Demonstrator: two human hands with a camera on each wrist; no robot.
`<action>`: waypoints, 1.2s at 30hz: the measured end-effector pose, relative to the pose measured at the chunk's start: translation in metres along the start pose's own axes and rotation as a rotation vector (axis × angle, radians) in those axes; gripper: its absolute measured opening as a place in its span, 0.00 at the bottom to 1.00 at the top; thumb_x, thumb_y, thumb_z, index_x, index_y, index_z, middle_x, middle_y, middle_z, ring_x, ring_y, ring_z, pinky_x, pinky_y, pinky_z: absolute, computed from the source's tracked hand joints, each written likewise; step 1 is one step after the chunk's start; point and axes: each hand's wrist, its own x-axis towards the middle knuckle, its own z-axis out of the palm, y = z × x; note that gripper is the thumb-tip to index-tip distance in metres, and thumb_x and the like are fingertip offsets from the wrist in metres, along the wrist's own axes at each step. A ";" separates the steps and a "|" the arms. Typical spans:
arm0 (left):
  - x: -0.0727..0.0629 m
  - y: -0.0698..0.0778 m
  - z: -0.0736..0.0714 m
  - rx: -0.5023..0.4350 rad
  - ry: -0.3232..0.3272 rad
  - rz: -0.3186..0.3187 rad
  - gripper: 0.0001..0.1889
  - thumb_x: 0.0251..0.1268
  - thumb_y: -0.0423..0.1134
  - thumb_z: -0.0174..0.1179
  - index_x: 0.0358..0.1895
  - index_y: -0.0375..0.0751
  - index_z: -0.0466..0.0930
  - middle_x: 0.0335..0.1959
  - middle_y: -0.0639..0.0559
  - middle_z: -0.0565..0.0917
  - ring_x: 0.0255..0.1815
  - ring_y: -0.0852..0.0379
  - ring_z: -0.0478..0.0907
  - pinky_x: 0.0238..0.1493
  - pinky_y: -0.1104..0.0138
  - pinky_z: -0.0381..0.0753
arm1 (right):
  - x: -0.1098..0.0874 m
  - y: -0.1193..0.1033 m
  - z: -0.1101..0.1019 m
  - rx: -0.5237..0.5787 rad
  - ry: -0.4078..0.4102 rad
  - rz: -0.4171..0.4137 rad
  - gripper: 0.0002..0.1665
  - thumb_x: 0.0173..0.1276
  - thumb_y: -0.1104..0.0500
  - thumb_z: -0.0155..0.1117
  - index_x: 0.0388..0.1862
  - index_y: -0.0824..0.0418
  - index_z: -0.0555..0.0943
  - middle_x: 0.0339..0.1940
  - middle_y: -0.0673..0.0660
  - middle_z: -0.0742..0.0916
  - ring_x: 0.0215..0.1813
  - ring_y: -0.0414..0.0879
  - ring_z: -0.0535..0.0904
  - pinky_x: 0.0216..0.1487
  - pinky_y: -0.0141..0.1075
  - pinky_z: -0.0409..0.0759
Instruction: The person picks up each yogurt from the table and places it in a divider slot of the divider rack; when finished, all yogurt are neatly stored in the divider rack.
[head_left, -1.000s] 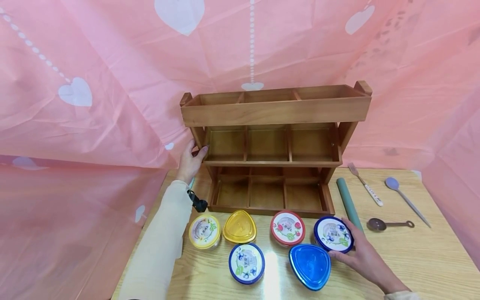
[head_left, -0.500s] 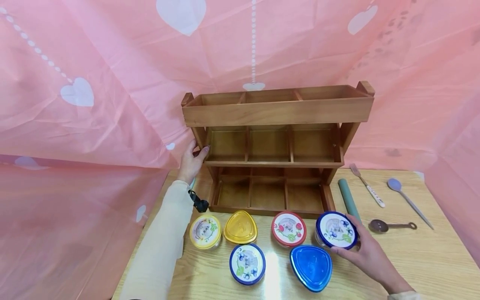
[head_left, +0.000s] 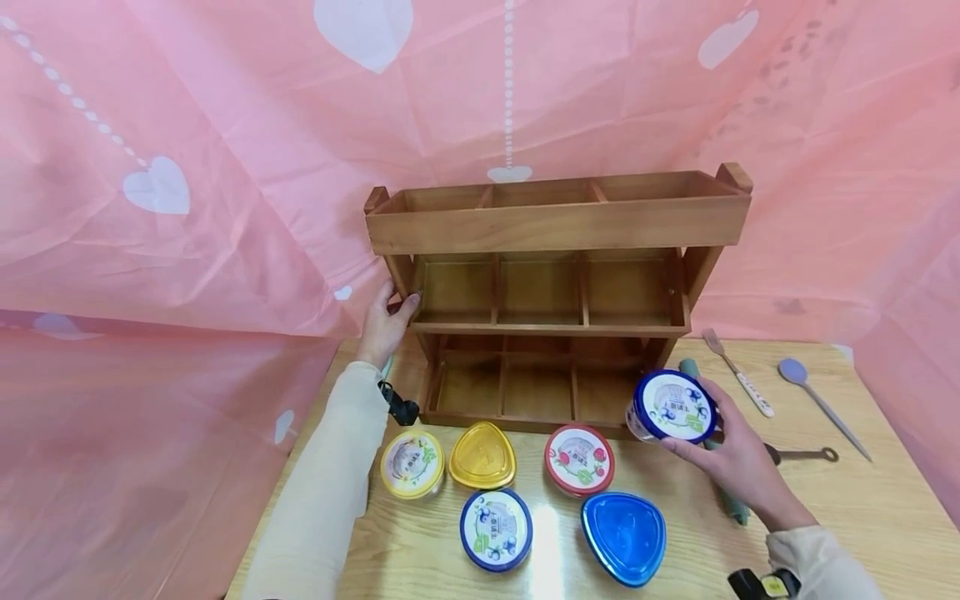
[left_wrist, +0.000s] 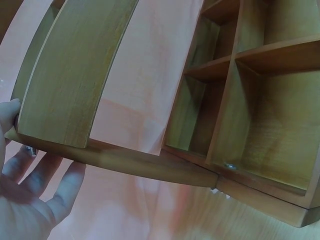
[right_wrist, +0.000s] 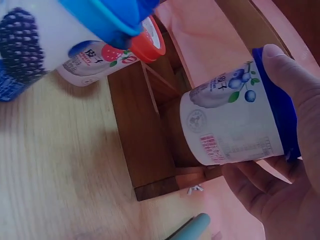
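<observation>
A three-tier wooden shelf point(head_left: 558, 227), each tier split into compartments, stands at the back of the table. At its left upright my left hand point(head_left: 384, 327) grips the frame; the left wrist view has the thumb on one side of the wooden side piece point(left_wrist: 125, 167) and fingers on the other. My right hand point(head_left: 738, 458) holds a blueberry yogurt cup point(head_left: 675, 407) by its dark blue lid, off the table before the bottom tier's right end. In the right wrist view the cup point(right_wrist: 230, 117) is tilted, its base towards a bottom compartment.
In front of the shelf stand a yellow-lidded cup point(head_left: 412, 463), a yellow triangular-lidded tub point(head_left: 483, 456), a red-lidded strawberry cup point(head_left: 579, 459), another blueberry cup point(head_left: 496, 530) and a blue triangular-lidded tub point(head_left: 624, 537). To the right lie a fork point(head_left: 738, 375), a spoon point(head_left: 823, 408), a brown scoop point(head_left: 806, 455) and a green rod point(head_left: 733, 504).
My right hand has lifted the blueberry yogurt cup from beside the blue tub and carried it forward to the bottom tier's right end. My left hand stays on the shelf's upright.
</observation>
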 end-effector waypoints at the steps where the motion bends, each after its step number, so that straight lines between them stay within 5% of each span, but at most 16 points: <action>1: 0.000 0.000 0.000 0.002 0.000 0.001 0.27 0.75 0.49 0.54 0.74 0.58 0.61 0.75 0.48 0.65 0.69 0.41 0.69 0.68 0.47 0.71 | 0.003 0.000 0.000 0.007 -0.002 0.007 0.66 0.61 0.42 0.72 0.81 0.62 0.40 0.73 0.78 0.61 0.66 0.75 0.65 0.59 0.70 0.68; 14: -0.002 0.000 0.002 -0.010 0.006 -0.023 0.28 0.74 0.49 0.54 0.74 0.57 0.61 0.75 0.49 0.65 0.71 0.43 0.67 0.69 0.49 0.71 | 0.044 0.002 0.020 0.142 -0.063 0.023 0.68 0.58 0.38 0.73 0.82 0.53 0.39 0.76 0.70 0.60 0.72 0.72 0.58 0.64 0.71 0.64; 25: -0.001 0.001 0.004 -0.005 0.016 -0.040 0.28 0.74 0.51 0.54 0.74 0.58 0.61 0.74 0.50 0.66 0.70 0.45 0.69 0.69 0.50 0.71 | 0.066 0.012 0.042 0.031 -0.098 0.004 0.71 0.55 0.32 0.70 0.81 0.60 0.40 0.75 0.72 0.61 0.71 0.71 0.62 0.64 0.69 0.67; 36: -0.019 0.035 0.003 -0.070 -0.019 -0.061 0.27 0.76 0.41 0.53 0.75 0.48 0.60 0.75 0.42 0.63 0.71 0.38 0.66 0.71 0.47 0.67 | 0.077 0.017 0.053 -0.021 -0.095 -0.033 0.66 0.56 0.35 0.72 0.78 0.64 0.47 0.72 0.72 0.66 0.68 0.70 0.66 0.65 0.67 0.67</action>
